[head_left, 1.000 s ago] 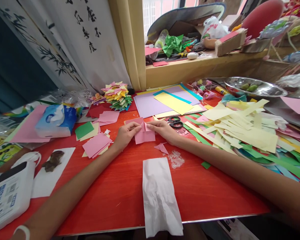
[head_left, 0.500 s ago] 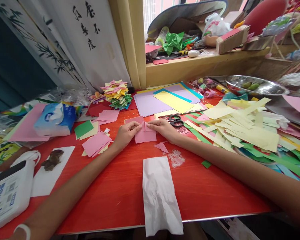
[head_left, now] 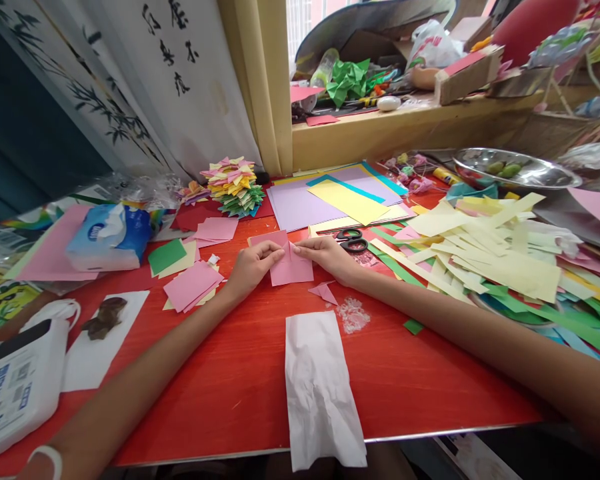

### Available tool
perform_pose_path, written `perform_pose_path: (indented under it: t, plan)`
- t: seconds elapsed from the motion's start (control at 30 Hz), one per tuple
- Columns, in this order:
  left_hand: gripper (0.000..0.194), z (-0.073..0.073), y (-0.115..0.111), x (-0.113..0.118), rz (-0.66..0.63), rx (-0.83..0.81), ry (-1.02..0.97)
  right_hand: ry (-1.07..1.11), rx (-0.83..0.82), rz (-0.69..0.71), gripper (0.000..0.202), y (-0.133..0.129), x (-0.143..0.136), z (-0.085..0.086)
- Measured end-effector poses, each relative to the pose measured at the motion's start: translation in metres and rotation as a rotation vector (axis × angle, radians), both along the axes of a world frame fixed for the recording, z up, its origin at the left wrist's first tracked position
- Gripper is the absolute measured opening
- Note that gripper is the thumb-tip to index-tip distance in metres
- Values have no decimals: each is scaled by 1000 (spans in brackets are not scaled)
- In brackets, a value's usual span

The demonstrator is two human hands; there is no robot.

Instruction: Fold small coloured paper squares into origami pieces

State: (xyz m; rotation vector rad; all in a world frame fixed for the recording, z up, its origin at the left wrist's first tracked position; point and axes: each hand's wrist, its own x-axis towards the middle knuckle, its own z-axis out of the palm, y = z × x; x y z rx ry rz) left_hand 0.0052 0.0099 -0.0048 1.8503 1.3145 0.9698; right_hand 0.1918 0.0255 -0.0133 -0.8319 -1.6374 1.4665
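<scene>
Between both hands a small pink piece of origami paper [head_left: 293, 270] is held just over the red table, with a crease or fold showing near its middle. My left hand [head_left: 257, 265] pinches its left side between thumb and fingers. From the right, my right hand [head_left: 326, 257] pinches the same paper, its thumb close to the left one. A pink folded triangle [head_left: 324, 292] lies just below my right hand, beside a small heap of clear plastic bits [head_left: 353, 315]. Black-handled scissors [head_left: 351, 240] rest behind my right wrist.
Pink paper squares [head_left: 193, 287] lie left of my hands. A folded-paper stack [head_left: 234, 190] and purple sheets [head_left: 300, 207] stand behind. Cut paper strips [head_left: 500, 253] pile up at right, near a metal dish [head_left: 517, 167]. White tissue paper [head_left: 320, 393] hangs over the front edge.
The pink paper's fold now looks flatter under my thumbs. Both hands keep their grip in nearly the same place.
</scene>
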Motion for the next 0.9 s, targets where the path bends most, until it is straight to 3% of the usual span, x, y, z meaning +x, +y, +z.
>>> perform_pose_path:
  t: [0.9]
  plan:
    - [29, 3, -2, 2, -2, -27, -48, -26, -10, 35, 39, -3, -1, 5]
